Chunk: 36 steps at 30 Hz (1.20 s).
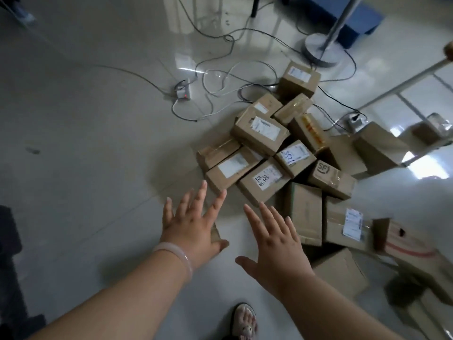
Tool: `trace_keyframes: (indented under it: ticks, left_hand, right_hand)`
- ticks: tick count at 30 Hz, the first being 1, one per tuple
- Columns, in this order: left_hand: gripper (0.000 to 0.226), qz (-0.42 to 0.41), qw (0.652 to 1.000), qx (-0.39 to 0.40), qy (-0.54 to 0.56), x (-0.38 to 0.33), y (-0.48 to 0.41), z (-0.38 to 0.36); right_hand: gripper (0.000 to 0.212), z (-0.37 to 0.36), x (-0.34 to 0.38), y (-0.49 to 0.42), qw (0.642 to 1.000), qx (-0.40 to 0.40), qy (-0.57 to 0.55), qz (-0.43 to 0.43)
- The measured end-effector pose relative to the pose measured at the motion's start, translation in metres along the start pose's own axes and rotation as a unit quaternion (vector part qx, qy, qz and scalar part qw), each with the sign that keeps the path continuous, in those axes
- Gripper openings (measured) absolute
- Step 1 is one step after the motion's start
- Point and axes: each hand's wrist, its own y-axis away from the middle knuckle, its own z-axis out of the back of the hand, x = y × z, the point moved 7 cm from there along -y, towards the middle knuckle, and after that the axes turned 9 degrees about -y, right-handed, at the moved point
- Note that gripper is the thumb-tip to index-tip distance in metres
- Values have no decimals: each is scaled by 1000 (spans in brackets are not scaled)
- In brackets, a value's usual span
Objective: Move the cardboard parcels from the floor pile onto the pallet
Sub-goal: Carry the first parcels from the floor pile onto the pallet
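Observation:
A pile of several brown cardboard parcels [289, 158] with white labels lies on the glossy floor, centre right. My left hand [193, 222] and my right hand [277, 241] reach out side by side, fingers straight and spread, holding nothing. Both hover just short of the nearest parcels: a labelled box [232, 168] ahead of the left fingertips and another with handwriting [264, 180] between the hands. A small cardboard piece shows under the left palm [215, 235]. A dark shape at the lower left edge [9, 266] may be the pallet; I cannot tell.
Loose cables [220, 79] and a power strip [182, 90] lie on the floor behind the pile. A round metal stand base [321, 49] and a blue block [343, 18] sit at the back. My sandalled foot [245, 322] shows at the bottom.

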Motion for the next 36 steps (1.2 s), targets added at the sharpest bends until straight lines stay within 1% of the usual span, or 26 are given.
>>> trace_keyframes:
  ticks: [7, 13, 18, 21, 26, 29, 33, 36]
  left_hand:
    - [102, -73, 997, -13, -19, -78, -21, 23]
    - [104, -88, 995, -21, -31, -139, -39, 29]
    - [102, -110, 994, -11, -24, -198, -60, 27]
    - [100, -117, 993, -12, -22, -228, -76, 21]
    - [96, -116, 992, 30, -49, -258, -105, -16]
    - [94, -127, 989, 47, -51, -271, -130, -50]
    - [93, -148, 985, 72, -56, -289, -169, -118]
    - [86, -170, 978, 92, -75, -302, -198, -177]
  right_hand:
    - [103, 14, -67, 37, 995, -19, -61, -77]
    - [103, 29, -127, 56, 990, -43, -88, -103]
    - [106, 47, -203, 71, 981, -54, -91, -162]
    - [108, 44, -239, 74, 976, -57, -101, -184]
    - [103, 9, -286, 60, 970, -44, -125, -206]
    - [102, -19, -321, 38, 961, -44, -140, -234]
    - [100, -70, -371, 0, 950, -30, -157, -268]
    - [98, -115, -405, -28, 943, -16, -173, -284]
